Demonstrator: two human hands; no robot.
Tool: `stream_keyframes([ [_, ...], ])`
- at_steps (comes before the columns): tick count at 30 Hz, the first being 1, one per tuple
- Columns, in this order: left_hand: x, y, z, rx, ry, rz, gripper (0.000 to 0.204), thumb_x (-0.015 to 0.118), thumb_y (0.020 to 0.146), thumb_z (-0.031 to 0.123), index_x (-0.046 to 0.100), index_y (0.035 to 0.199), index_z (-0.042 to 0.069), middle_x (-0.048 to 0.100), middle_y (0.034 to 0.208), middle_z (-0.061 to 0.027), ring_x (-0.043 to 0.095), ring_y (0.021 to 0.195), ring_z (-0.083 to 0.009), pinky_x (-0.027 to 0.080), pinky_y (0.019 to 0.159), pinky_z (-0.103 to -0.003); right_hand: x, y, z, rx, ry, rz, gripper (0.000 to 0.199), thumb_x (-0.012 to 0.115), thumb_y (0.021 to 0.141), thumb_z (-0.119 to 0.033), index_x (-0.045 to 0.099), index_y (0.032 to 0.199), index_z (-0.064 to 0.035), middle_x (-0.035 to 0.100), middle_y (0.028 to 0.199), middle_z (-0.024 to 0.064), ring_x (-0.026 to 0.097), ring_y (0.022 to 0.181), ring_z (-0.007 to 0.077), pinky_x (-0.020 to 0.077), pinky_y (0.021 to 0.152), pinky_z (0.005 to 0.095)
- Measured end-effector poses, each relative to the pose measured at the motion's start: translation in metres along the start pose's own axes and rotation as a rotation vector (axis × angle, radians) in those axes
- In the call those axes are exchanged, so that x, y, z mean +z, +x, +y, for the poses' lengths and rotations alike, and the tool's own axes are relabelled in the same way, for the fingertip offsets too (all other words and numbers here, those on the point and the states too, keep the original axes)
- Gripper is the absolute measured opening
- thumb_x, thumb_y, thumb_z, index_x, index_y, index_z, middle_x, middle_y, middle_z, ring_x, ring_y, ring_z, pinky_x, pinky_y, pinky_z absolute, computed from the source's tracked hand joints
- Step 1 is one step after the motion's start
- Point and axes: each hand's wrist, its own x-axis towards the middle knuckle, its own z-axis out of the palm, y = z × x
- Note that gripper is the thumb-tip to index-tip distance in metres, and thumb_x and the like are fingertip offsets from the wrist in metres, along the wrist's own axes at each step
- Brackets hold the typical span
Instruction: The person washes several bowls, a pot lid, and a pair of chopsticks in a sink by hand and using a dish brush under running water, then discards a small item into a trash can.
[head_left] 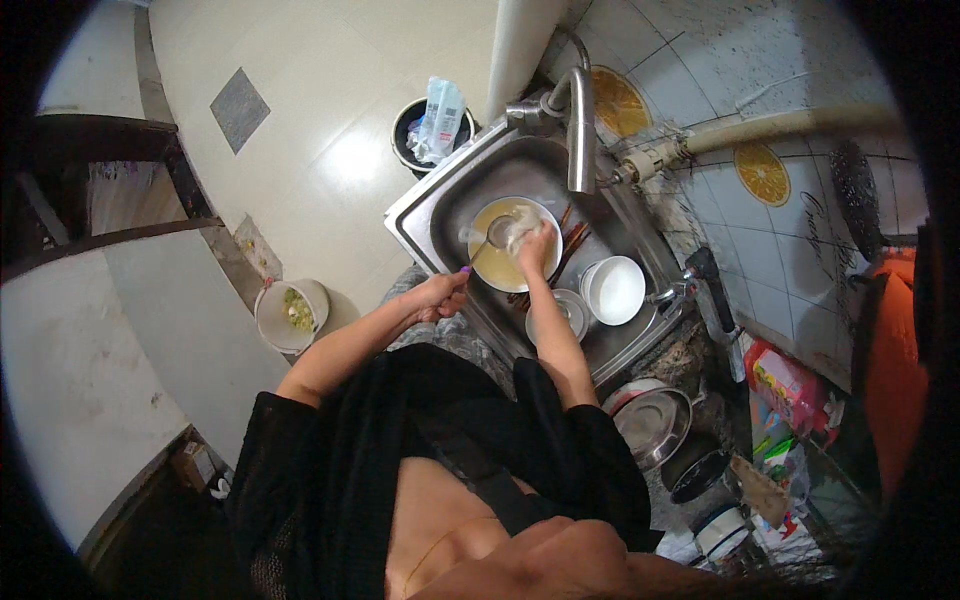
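While the left hand (440,297) curls its fingers round the handle of a ladle (501,232), the right hand (537,248) clasps a whitish cloth (521,224) against the ladle's round head. Both are over a wide white bowl (546,212) of cloudy yellowish liquid, set in a steel sink (628,235). Brown chopsticks (576,245) lie beside it, near nested white bowls (616,291). Above the basin curves a metal faucet (581,130), backed by grimy white wall tiles (690,60) with orange-slice prints. Beyond the sink, a glossy cream floor (330,70) with a dark diamond inlay carries a bag-topped bin (403,151) and a pale bucket (268,320) of green scraps.
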Motion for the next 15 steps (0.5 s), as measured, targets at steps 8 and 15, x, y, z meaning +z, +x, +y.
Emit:
stream_keyframes([
  [8,-0.006,0.056,0.013,-0.015,0.214,0.164,0.023,0.039,0.084,0.028,0.043,0.078,0.006,0.042,0.051,-0.0018,0.036,0.036,-0.0099,0.028,0.032,-0.022,-0.007,-0.010,0.030,-0.216,-0.505,-0.449,0.041,0.051,0.071,-0.011,0.041,0.111,-0.0117,0.048,0.101,0.0196,0.047,0.093,0.0340,0.0364,0.079,0.0384],
  [15,0.030,0.068,0.012,0.341,1.323,0.710,0.025,0.046,0.074,0.015,0.042,0.089,-0.004,0.056,0.085,-0.0235,0.056,0.084,-0.0328,0.045,0.067,-0.041,-0.080,-0.012,-0.048,0.232,0.453,-0.609,0.040,0.056,0.073,-0.012,0.043,0.108,0.0015,0.052,0.101,0.0139,0.048,0.096,0.0216,0.0372,0.080,0.0288],
])
